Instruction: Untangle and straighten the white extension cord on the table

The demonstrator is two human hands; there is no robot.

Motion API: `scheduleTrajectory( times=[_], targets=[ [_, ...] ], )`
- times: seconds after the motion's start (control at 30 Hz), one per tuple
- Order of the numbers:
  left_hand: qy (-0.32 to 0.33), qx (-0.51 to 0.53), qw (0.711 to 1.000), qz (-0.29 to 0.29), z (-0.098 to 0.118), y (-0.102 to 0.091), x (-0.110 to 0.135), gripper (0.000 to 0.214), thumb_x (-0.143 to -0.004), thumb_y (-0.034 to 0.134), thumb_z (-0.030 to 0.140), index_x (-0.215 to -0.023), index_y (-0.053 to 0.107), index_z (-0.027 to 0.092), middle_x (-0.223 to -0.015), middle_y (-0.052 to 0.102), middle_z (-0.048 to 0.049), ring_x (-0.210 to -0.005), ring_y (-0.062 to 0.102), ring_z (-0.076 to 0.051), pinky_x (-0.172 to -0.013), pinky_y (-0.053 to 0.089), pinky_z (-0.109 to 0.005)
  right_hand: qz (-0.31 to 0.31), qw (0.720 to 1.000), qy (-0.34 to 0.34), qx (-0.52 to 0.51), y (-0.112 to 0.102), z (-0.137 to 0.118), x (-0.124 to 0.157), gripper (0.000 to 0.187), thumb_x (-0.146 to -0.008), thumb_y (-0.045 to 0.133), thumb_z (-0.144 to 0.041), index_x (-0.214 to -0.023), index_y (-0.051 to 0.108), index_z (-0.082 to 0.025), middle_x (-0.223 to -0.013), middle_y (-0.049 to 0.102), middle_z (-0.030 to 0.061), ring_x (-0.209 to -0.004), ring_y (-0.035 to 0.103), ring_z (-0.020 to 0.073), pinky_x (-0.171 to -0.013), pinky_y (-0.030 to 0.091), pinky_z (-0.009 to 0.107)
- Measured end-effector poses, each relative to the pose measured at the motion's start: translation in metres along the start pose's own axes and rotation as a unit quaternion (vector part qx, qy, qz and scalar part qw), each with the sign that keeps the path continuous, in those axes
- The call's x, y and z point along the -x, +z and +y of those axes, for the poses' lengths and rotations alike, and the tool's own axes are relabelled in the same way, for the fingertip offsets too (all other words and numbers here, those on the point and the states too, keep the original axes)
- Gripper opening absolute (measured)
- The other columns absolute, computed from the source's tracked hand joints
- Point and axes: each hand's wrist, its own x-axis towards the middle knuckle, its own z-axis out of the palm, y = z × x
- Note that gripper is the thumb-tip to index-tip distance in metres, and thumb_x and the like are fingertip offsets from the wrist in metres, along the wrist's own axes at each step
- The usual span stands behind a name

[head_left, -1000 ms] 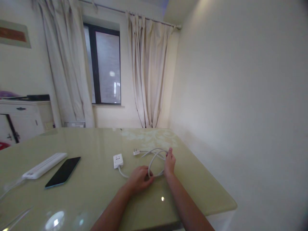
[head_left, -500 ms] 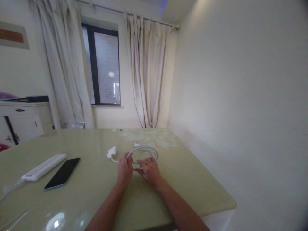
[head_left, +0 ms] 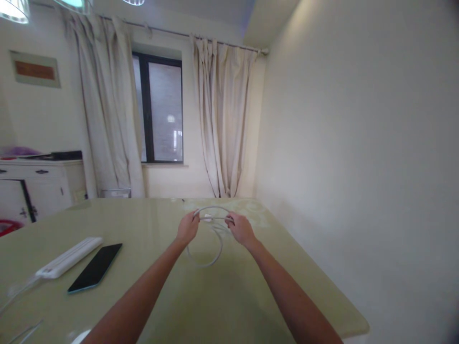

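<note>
A pale grey power cable [head_left: 214, 207] is stretched in a loop between my two hands, above the far part of the table. My left hand [head_left: 188, 228] is closed around the loop's left side. Gripping its right side is my right hand [head_left: 242, 229], fingers curled in. Another round of the cable hangs or lies below and between the hands; I cannot tell which. A white plug end [head_left: 208, 217] shows just behind the loop. The cable's white socket end is not visible, perhaps behind my left hand.
On the left of the glossy green table [head_left: 150, 296] lie a white power strip [head_left: 70, 258] and a black phone-like device [head_left: 96, 268]. A thin white cord [head_left: 30, 329] is at the near left. A wall [head_left: 340, 167] runs along the right, and a white cabinet [head_left: 46, 184] stands back left.
My hands have moved apart and away from me, lifting the cable into a wider loop. The white socket end has gone out of sight. The view has tilted up slightly.
</note>
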Motion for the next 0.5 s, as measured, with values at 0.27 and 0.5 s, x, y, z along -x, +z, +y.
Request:
scheduleTrajectory(
  times=[0.27, 0.5],
  targets=[
    [0.053, 0.052, 0.997, -0.033, 0.045, -0.032, -0.028, 0.024, -0.095, 0.048, 0.029, -0.094, 0.070, 0.021, -0.095, 0.075, -0.0102, -0.098, 0.067, -0.027, -0.090, 0.044, -0.037, -0.068, 0.983, -0.155, 0.066, -0.039, -0.044, -0.045, 0.032, -0.100, 0.058, -0.042, -0.082, 0.077, -0.023, -0.079, 0.073, 0.0032, -0.075, 0.063, 0.0178, -0.068, 0.037, 0.026],
    [-0.061, 0.227, 0.963, -0.130, 0.024, -0.043, -0.017, 0.044, -0.096, 0.045, 0.051, -0.118, 0.069, 0.021, -0.118, 0.075, -0.0123, -0.106, 0.071, -0.023, -0.086, 0.053, -0.035, 0.083, 0.975, -0.094, -0.183, -0.065, -0.006, -0.049, 0.041, -0.097, 0.055, -0.044, -0.067, 0.070, -0.020, -0.051, 0.048, -0.0046, -0.053, 0.042, 0.0132, -0.059, 0.029, 0.025]
  ],
)
